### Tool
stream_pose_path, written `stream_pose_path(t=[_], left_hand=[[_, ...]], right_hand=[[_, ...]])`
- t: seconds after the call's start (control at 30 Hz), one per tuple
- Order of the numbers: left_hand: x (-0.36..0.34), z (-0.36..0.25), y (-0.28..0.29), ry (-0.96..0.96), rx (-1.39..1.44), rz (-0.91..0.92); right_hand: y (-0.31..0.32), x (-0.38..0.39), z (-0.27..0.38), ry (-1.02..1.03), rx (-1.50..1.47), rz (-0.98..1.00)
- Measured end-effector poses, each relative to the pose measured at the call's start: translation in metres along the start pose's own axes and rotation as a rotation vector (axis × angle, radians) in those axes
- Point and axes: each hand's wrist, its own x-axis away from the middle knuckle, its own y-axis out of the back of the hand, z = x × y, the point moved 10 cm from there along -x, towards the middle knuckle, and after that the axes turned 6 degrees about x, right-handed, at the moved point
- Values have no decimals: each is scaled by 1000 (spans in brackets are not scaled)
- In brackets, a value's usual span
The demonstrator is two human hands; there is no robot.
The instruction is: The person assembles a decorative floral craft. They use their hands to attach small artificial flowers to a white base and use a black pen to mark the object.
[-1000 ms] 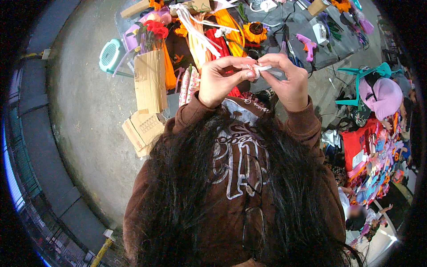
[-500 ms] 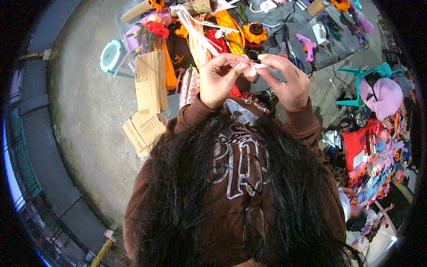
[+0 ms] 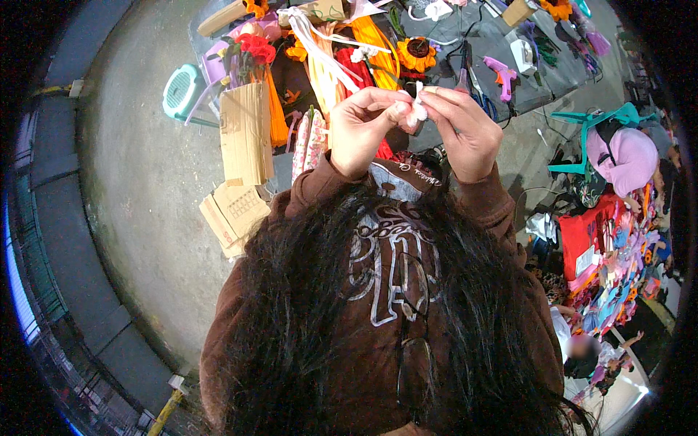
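Note:
Above the near edge of the table, both hands meet at a small white fuzzy piece (image 3: 419, 110), which looks like a chenille stem. My left hand (image 3: 358, 131) pinches it from the left between thumb and bent fingers. From the right, my right hand (image 3: 469, 138) grips its upper part, with thumb and fingertips pressed together. Fingers cover much of the piece. Beyond the hands lie bundles of white stems (image 3: 323, 47), orange stems (image 3: 378, 54) and red stems (image 3: 354, 69). A fuzzy orange sunflower (image 3: 416, 54) lies behind the right hand.
A pink glue gun (image 3: 502, 76) rests on the dark table (image 3: 560, 80). Red fuzzy flowers (image 3: 257, 49) stand at left, near a cardboard piece (image 3: 246, 134). A pale green stool (image 3: 184, 93) is on the left floor; a teal stool (image 3: 589, 138) and a person in pink (image 3: 631, 161) are at right.
The white piece has turned from lying roughly level between my fingers to standing more upright. My right hand's fingers have drawn closer together and nearer to the left hand.

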Motion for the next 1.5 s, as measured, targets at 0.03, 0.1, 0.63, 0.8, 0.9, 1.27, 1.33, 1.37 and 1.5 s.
stream_pose_path(t=[0.03,0.1,0.63,0.8,0.9,1.27,1.33,1.37,1.5], left_hand=[[0,1,-1,6,-6,4],[-1,2,0,16,-5,-4],[-3,-14,-7,-149,-67,22],[-2,-3,-6,-42,-42,38],[-1,5,-7,-1,5,48],[-3,31,1,175,288,22],[-2,36,3,213,391,11],[-2,40,8,230,413,-12],[-1,51,15,299,510,-56]], right_hand=[[-1,0,0,2,-6,4],[-2,1,-1,8,-21,12],[-10,2,-2,-4,125,28],[-17,-5,-2,-44,72,173],[-25,2,-21,-157,106,282],[-35,6,-42,-397,-221,420],[-29,-1,-31,-256,-149,363],[-24,-5,-23,-155,-89,315],[-20,-7,-18,-35,35,230]])
